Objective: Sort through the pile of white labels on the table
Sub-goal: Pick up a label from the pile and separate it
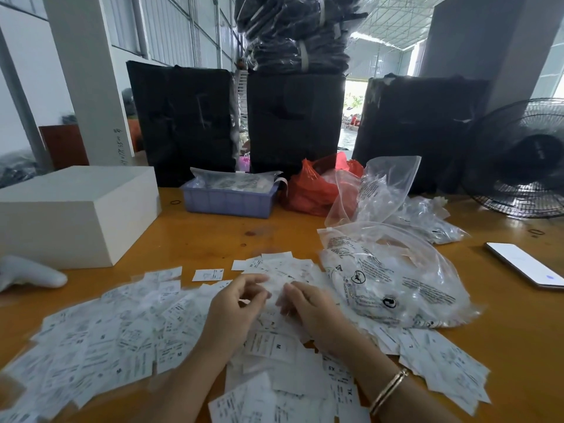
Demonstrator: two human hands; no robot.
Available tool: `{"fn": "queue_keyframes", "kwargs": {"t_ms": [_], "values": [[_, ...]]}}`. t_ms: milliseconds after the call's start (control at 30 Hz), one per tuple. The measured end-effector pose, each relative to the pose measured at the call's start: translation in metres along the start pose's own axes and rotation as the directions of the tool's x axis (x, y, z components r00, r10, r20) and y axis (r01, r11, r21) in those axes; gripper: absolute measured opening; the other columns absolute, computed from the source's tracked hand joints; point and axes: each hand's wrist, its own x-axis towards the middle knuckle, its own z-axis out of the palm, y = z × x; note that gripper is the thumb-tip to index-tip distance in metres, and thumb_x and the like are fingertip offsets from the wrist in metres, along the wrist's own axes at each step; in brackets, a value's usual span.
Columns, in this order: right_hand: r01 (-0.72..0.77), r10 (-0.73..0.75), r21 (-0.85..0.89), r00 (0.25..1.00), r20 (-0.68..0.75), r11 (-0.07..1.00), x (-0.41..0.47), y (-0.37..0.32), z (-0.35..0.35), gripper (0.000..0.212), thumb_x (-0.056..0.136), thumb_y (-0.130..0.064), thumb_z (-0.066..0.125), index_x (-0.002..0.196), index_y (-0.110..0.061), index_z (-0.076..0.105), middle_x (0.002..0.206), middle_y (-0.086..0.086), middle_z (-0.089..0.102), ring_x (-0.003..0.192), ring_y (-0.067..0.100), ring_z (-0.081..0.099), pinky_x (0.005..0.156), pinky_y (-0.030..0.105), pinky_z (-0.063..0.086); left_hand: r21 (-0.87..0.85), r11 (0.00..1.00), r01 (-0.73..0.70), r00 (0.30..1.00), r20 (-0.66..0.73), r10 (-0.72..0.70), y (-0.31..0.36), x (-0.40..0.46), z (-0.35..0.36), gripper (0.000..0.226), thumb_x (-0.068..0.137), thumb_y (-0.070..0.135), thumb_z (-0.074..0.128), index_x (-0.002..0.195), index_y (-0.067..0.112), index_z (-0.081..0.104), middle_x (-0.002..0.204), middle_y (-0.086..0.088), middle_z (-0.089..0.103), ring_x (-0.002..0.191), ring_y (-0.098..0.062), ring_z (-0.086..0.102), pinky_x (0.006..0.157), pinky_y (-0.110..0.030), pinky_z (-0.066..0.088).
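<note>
The pile of white labels point(128, 337) was spread over the orange table point(213, 239), lying under both hands, fanning out widely to the left of the left hand and reaching past the right hand as well. The left hand point(236, 303) was held just above the pile with its fingers curled, and a small label appeared to be pinched at the fingertips, though blur left this uncertain. The right hand point(308, 306) lay just beside it, fingers bent down among the labels; whether anything was held by it could not be told. A printed clear plastic bag point(393, 279) lay immediately to the right of the right hand. The labels were judged to be very light, thin and limp, apt to slide and cling together, so each would best be taken by one free edge between thumb and forefinger
</note>
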Motion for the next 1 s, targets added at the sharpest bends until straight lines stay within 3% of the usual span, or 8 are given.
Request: {"fn": "queue_keyframes", "kwargs": {"t_ms": [100,167,267,333,467,633,800,1000], "values": [[-0.001,-0.003,-0.021,0.978,-0.211,1.000,0.003,0.003,-0.002,0.028,0.101,-0.022,0.038,0.086,-0.028,0.061,0.080,-0.010,0.061,0.068,0.004,0.055,0.058,0.015,0.042,-0.019,1.000,0.020,0.996,-0.083,-0.022,-0.001,0.001,-0.002,0.025,0.089,0.019,0.063,0.094,0.043,0.058,0.081,0.010,0.064,0.078,0.010,0.057,0.061,-0.004,0.044],[-0.011,-0.055,-0.233,0.959,-0.277,0.972,0.001,0.008,-0.005,0.023,0.099,-0.021,0.042,0.100,-0.024,0.064,0.094,-0.012,0.062,0.080,0.004,0.056,0.065,0.011,0.040,-0.044,0.998,0.039,0.993,-0.113,-0.044,-0.003,0.001,-0.004,0.020,0.091,0.021,0.061,0.093,0.041,0.061,0.078,0.012,0.063,0.072,0.005,0.058,0.055,-0.006,0.044],[0.000,-0.087,-0.586,0.989,-0.120,0.811,-0.003,0.017,-0.003,0.035,0.093,-0.026,0.045,0.127,-0.025,0.056,0.124,-0.010,0.059,0.118,0.011,0.047,0.100,0.027,0.034,-0.075,0.996,0.048,0.989,-0.136,-0.058,-0.004,0.002,-0.005,0.012,0.092,0.026,0.059,0.091,0.036,0.066,0.063,0.017,0.061,0.055,0.005,0.054,0.047,-0.007,0.040],[-0.002,-0.043,-0.672,0.998,-0.049,0.740,-0.004,0.016,0.001,0.046,0.091,-0.031,0.042,0.137,-0.027,0.047,0.133,-0.009,0.055,0.127,0.014,0.041,0.106,0.032,0.025,-0.102,0.993,0.056,0.987,-0.146,-0.071,-0.005,0.003,-0.005,0.016,0.093,0.025,0.056,0.088,0.035,0.067,0.067,0.010,0.066,0.051,0.001,0.052,0.049,-0.011,0.042],[0.021,-0.076,-0.713,0.996,-0.044,0.701,-0.004,0.015,0.002,0.040,0.092,-0.035,0.040,0.128,-0.024,0.055,0.126,-0.006,0.058,0.119,0.016,0.046,0.100,0.029,0.025,-0.092,0.992,0.083,0.985,-0.142,-0.096,-0.004,0.002,-0.003,0.019,0.093,0.015,0.056,0.087,0.030,0.064,0.080,0.010,0.070,0.075,-0.028,0.065,0.069,-0.038,0.058],[0.045,-0.112,-0.744,0.993,-0.041,0.667,-0.005,0.014,0.001,0.034,0.096,-0.033,0.033,0.102,-0.021,0.064,0.107,-0.007,0.064,0.103,0.016,0.053,0.094,0.028,0.028,-0.098,0.989,0.108,0.982,-0.147,-0.122,-0.003,0.003,-0.004,0.019,0.085,0.013,0.067,0.096,0.026,0.058,0.082,0.011,0.072,0.074,-0.002,0.066,0.058,-0.015,0.053],[0.026,-0.177,-0.712,0.974,-0.138,0.701,-0.004,0.011,0.000,0.028,0.102,-0.031,0.027,0.084,-0.024,0.048,0.071,-0.009,0.052,0.063,0.012,0.042,0.094,0.027,0.034,-0.139,0.983,0.116,0.974,-0.176,-0.140,0.000,0.002,-0.004,0.004,0.083,0.025,0.071,0.084,0.027,0.068,0.076,0.009,0.069,0.069,-0.001,0.062,0.052,-0.007,0.045],[0.035,-0.169,-0.421,0.943,-0.287,0.907,-0.008,0.010,0.002,0.012,0.101,-0.024,0.035,0.092,-0.025,0.043,0.056,-0.006,0.047,0.048,0.007,0.042,0.053,0.017,0.027,-0.221,0.971,0.096,0.986,-0.116,-0.124,0.007,0.000,-0.006,0.012,0.089,0.026,0.062,0.089,0.035,0.070,0.076,0.023,0.068,0.075,0.008,0.060,0.055,-0.005,0.044]]}}
